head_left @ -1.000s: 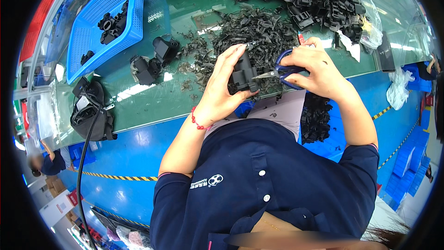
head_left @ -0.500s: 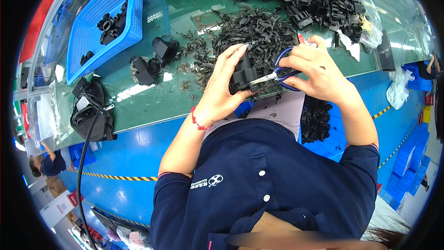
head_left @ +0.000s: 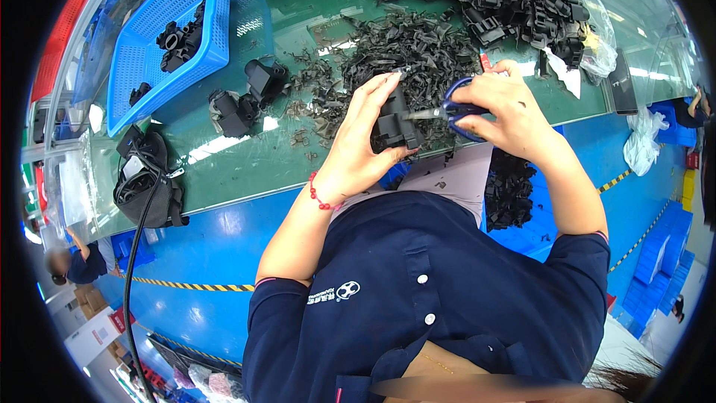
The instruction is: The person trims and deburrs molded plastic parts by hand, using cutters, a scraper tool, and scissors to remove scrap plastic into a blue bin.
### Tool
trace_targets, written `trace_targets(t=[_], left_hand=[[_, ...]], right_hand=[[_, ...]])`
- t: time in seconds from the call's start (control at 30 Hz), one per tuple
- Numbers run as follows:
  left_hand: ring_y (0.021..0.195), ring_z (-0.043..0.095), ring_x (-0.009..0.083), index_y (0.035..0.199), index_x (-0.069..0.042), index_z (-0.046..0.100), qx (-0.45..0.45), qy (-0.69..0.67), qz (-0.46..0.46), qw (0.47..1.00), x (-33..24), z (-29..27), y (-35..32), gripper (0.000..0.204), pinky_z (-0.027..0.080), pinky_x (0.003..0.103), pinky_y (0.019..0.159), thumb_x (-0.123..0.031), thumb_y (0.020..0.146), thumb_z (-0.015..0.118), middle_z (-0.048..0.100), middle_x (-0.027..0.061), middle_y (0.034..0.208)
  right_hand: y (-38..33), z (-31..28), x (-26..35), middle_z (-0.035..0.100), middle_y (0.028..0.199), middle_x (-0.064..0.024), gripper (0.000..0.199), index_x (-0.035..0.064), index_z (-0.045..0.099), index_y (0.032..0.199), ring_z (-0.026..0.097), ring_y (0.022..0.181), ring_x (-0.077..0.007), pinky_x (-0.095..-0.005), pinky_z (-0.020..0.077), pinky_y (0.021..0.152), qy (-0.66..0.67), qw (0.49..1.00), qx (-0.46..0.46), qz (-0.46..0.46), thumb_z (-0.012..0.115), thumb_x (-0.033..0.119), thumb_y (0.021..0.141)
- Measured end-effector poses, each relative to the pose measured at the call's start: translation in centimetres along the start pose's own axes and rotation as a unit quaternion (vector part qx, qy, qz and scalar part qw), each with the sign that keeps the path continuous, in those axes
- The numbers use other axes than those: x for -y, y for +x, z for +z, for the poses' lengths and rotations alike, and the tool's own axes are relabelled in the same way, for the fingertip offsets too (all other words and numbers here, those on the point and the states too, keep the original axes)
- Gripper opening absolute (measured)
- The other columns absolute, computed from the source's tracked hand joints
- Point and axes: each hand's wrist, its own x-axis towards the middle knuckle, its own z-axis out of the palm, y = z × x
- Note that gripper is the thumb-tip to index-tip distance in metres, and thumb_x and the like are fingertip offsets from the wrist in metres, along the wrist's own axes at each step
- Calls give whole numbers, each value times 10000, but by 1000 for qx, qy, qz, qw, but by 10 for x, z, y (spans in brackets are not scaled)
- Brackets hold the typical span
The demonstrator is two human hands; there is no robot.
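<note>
Above the near edge of the green table (head_left: 246,172), the left hand (head_left: 362,142) grips a black plastic part (head_left: 395,125) while the right hand (head_left: 507,108) grasps blue-handled scissers (head_left: 451,112) whose blades touch it.

One blue basket (head_left: 195,37), one pair of blue-handled scissors (head_left: 456,110), two loose black parts (head_left: 246,97) beside the basket, one black part (head_left: 395,125) in hand.

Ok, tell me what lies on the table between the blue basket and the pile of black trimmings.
In the head view, two black plastic parts lie on the green table between the blue basket and the trimmings pile.
</note>
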Motion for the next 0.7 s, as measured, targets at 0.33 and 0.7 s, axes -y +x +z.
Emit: trace_targets(t=[0.33, 0.7], left_hand=[[1183, 423, 219, 1364, -95, 338, -9, -45, -19, 999, 8, 2, -3, 872, 414, 334, 914, 6, 602, 749, 352, 95, 1369], [1131, 461, 182, 1339, -68, 342, -23, -299, -137, 944, 6, 0, -5, 764, 420, 333, 926, -72, 697, 757, 414, 92, 1279]], right_hand=[[-5, -3, -9, 608, 890, -59, 327, 45, 581, 995, 485, 830, -240, -328, 374, 804, 54, 988, -53, 134, 677, 61, 682], [-32, 2, -45, 636, 914, -115, 276, 43, 599, 974, 605, 815, -288, -361, 433, 769, -61, 960, -84, 258, 647, 213, 761]])
